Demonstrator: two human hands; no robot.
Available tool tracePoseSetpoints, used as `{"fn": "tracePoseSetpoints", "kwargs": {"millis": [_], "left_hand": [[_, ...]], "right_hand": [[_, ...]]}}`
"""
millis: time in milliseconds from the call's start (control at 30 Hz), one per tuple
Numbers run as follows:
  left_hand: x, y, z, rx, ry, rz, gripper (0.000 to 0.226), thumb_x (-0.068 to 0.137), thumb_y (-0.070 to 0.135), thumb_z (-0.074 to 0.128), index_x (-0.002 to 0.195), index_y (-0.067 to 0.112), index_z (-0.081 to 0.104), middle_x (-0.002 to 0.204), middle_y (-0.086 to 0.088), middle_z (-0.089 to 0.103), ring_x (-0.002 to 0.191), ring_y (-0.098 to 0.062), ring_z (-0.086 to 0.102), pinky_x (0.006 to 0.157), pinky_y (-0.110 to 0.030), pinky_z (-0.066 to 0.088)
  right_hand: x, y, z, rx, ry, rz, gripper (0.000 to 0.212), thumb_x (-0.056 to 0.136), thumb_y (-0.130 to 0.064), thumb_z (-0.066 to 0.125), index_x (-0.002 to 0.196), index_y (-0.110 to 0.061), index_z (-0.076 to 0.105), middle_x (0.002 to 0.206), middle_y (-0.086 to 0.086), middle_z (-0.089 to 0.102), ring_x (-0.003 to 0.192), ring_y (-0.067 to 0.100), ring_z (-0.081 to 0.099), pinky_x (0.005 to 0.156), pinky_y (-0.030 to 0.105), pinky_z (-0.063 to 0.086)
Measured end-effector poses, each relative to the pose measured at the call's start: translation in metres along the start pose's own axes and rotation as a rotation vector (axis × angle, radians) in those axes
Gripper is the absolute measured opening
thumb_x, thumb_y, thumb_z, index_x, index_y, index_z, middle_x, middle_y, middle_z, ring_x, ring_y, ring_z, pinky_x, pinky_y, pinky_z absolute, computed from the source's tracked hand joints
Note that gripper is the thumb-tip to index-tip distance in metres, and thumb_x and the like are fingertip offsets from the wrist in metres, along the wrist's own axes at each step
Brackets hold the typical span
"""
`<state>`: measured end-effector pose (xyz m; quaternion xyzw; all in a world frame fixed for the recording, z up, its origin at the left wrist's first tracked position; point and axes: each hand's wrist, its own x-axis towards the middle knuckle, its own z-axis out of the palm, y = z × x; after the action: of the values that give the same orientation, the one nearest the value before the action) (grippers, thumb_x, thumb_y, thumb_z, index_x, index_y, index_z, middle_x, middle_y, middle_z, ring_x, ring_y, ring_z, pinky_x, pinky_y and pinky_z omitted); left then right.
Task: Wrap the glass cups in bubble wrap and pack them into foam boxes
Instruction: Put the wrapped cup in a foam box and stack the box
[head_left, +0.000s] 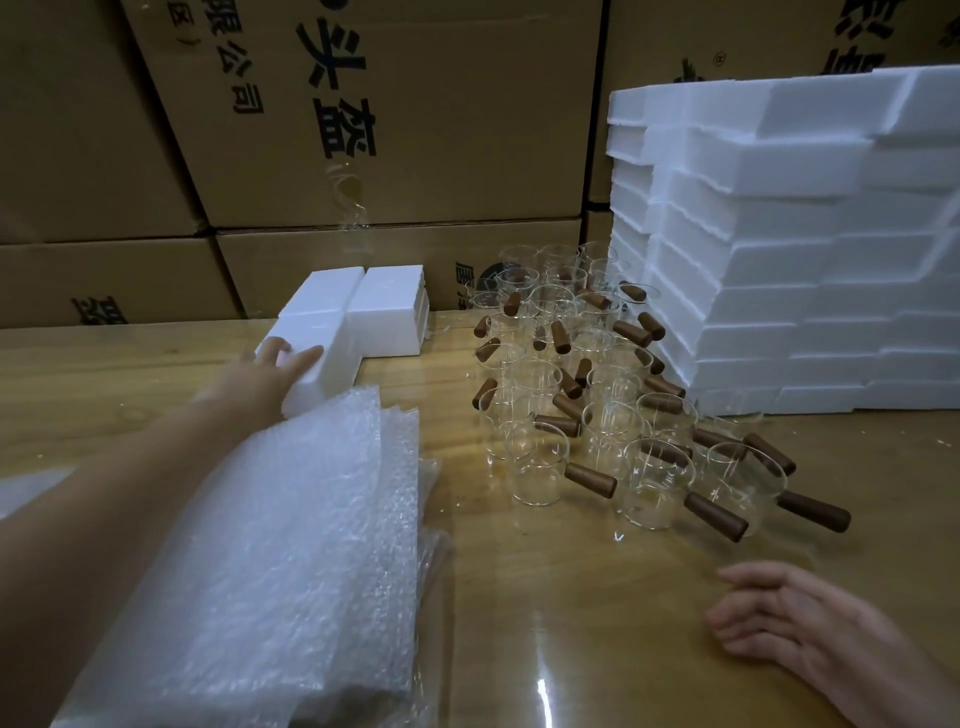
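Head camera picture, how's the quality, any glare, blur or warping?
Head view: dim, warm light; bright glare streaks on the glossy table near the bottom edge; wide-angle warping makes the cardboard cartons and the foam stack lean; the right hand looks slightly soft; the glass cups are fairly sharp.

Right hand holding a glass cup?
No, the right hand is open and empty, apart from the clear glass cups with brown wooden handles.
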<state>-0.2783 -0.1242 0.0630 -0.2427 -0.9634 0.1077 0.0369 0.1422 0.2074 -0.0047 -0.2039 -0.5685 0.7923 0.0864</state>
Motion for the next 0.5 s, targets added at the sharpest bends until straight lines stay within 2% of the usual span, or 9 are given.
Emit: {"fn": "tracePoseSetpoints", "kwargs": {"millis": [67, 133, 200, 267, 300, 367, 433, 500], "left_hand": [[0.0, 0.002, 0.004, -0.257, 0.011, -0.058, 0.081, 0.082, 0.036, 0.066, 0.148, 0.04, 0.02, 0.154, -0.002, 0.009, 0.133, -0.035, 0.022, 0.1, -0.05, 0.039], [-0.003, 0.005, 0.007, -0.379, 0.055, -0.11, 0.082, 0.08, 0.044, 0.068, 0.148, 0.04, 0.023, 0.156, -0.001, 0.005, 0.139, -0.032, 0.013, 0.104, -0.053, 0.035], [-0.006, 0.007, 0.007, -0.411, 0.058, -0.231, 0.092, 0.073, 0.061, 0.064, 0.149, 0.04, 0.015, 0.156, -0.003, 0.006, 0.138, -0.035, 0.02, 0.1, -0.054, 0.038], [-0.01, 0.01, 0.004, -0.453, 0.028, -0.365, 0.109, 0.059, 0.076, 0.054, 0.15, 0.039, 0.006, 0.15, -0.009, 0.02, 0.128, -0.04, 0.038, 0.091, -0.05, 0.041], [-0.012, 0.012, 0.002, -0.477, 0.019, -0.401, 0.113, 0.055, 0.077, 0.051, 0.15, 0.039, 0.003, 0.144, -0.01, 0.027, 0.121, -0.04, 0.045, 0.089, -0.048, 0.042], [-0.014, 0.015, 0.001, -0.514, 0.023, -0.41, 0.108, 0.064, 0.074, 0.057, 0.15, 0.039, 0.001, 0.138, -0.01, 0.031, 0.117, -0.04, 0.049, 0.09, -0.047, 0.042], [-0.017, 0.018, 0.0, -0.545, 0.041, -0.394, 0.102, 0.07, 0.067, 0.062, 0.151, 0.037, 0.007, 0.138, -0.01, 0.03, 0.116, -0.04, 0.048, 0.089, -0.046, 0.041], [-0.022, 0.021, -0.002, -0.587, 0.052, -0.394, 0.1, 0.062, 0.066, 0.058, 0.148, 0.034, 0.017, 0.137, -0.009, 0.029, 0.113, -0.041, 0.049, 0.086, -0.044, 0.04]], "right_hand": [[0.0, 0.0, 0.0, 0.01, 0.001, -0.001, 0.037, 0.077, -0.009, 0.044, 0.098, 0.012, 0.067, 0.091, 0.046, 0.059, 0.077, 0.049, 0.065, 0.059, 0.038, 0.058], [0.001, 0.001, 0.0, 0.013, -0.004, -0.01, 0.035, 0.077, -0.008, 0.043, 0.089, 0.007, 0.072, 0.091, 0.045, 0.059, 0.076, 0.048, 0.066, 0.058, 0.038, 0.058], [0.003, 0.001, 0.0, 0.004, -0.009, -0.022, 0.035, 0.078, -0.008, 0.041, 0.087, 0.002, 0.074, 0.091, 0.045, 0.059, 0.076, 0.047, 0.066, 0.059, 0.037, 0.058], [0.006, 0.003, -0.003, 0.018, -0.017, -0.017, 0.036, 0.08, -0.006, 0.039, 0.089, 0.002, 0.073, 0.092, 0.046, 0.058, 0.077, 0.047, 0.066, 0.059, 0.038, 0.058], [0.007, 0.004, -0.004, 0.025, -0.022, -0.011, 0.036, 0.081, -0.005, 0.038, 0.09, 0.003, 0.073, 0.093, 0.046, 0.058, 0.078, 0.048, 0.066, 0.06, 0.039, 0.058], [0.008, 0.005, -0.005, 0.026, -0.013, -0.014, 0.036, 0.081, -0.005, 0.038, 0.09, 0.003, 0.073, 0.093, 0.046, 0.058, 0.077, 0.047, 0.066, 0.059, 0.039, 0.058], [0.009, 0.007, -0.006, 0.007, 0.006, -0.028, 0.036, 0.079, -0.007, 0.04, 0.088, 0.001, 0.073, 0.092, 0.045, 0.059, 0.076, 0.047, 0.066, 0.059, 0.038, 0.058], [0.01, 0.008, -0.005, -0.007, 0.018, -0.039, 0.035, 0.078, -0.009, 0.041, 0.088, -0.001, 0.074, 0.091, 0.044, 0.06, 0.076, 0.046, 0.067, 0.059, 0.037, 0.058]]}}
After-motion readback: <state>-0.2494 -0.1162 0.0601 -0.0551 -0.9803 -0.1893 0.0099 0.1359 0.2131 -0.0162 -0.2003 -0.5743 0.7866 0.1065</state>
